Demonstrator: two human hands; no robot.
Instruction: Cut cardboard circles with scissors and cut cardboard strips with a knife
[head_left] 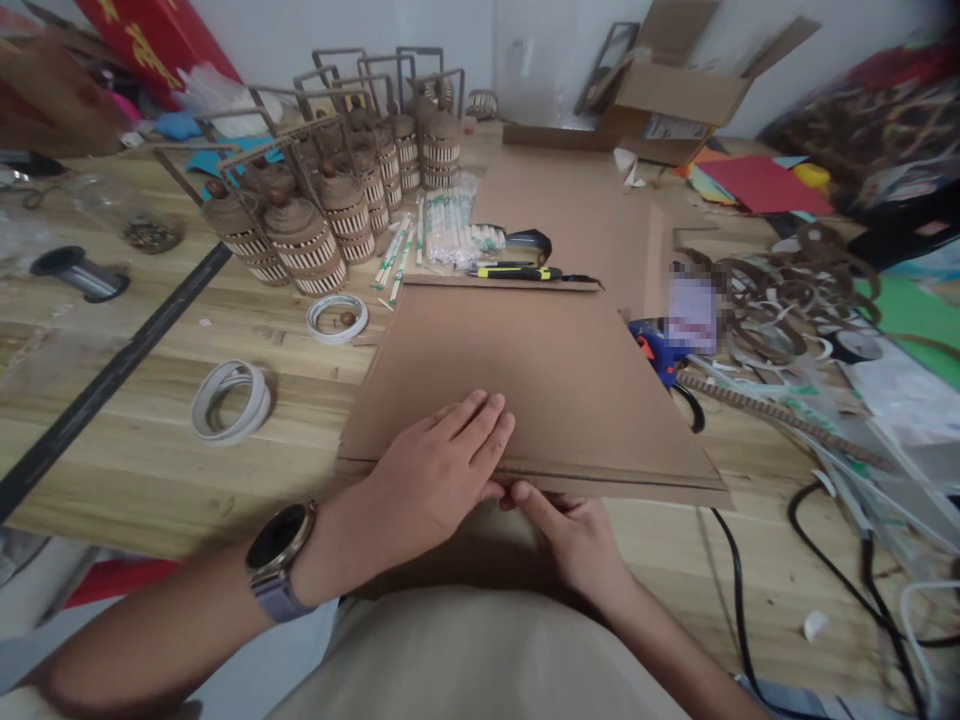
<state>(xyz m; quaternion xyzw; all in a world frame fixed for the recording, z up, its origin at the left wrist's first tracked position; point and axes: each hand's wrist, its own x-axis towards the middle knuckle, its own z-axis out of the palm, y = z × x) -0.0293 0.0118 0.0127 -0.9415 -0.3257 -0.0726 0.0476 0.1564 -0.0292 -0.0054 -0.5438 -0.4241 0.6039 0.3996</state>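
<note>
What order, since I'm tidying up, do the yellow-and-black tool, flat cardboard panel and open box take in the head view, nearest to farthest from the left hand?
1. Flat cardboard panel: under the left hand, touching it.
2. Yellow-and-black tool: ahead, at the panel's far edge.
3. Open box: ahead and right, at the back.

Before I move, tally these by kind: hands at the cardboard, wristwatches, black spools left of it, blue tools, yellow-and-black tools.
Hands at the cardboard: 2, left hand and right hand
Wristwatch: 1
Black spool: 1
Blue tool: 1
Yellow-and-black tool: 1
Total: 6
</note>
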